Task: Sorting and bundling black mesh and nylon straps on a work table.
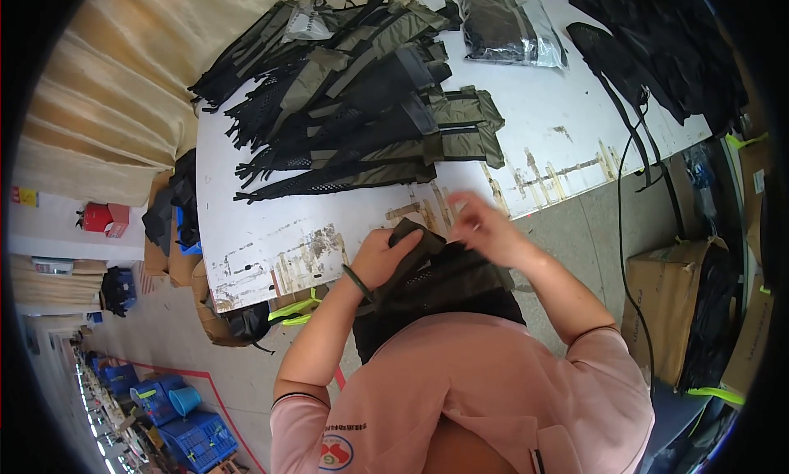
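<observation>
My left hand (385, 260) is closed on a folded edge of an olive-green and black fabric piece (448, 281), thumb on top. The rest of that piece drapes over my lap, just below the table's near edge, and its dark mesh part shows. Close by on the right, my right hand (491, 230) is raised beside the fabric; motion smears its fingers, so I cannot make out whether they hold anything. Beyond both hands, several similar olive and black mesh pieces (370, 166) lie overlapping on the white table (542, 158).
A clear bag with dark folded fabric (509, 30) lies at the table's far side. Black fabric with straps (633, 63) covers the far right corner. A black cable (625, 227) hangs down near a cardboard box (670, 310). Blue crates (193, 437) stand on the floor at lower left.
</observation>
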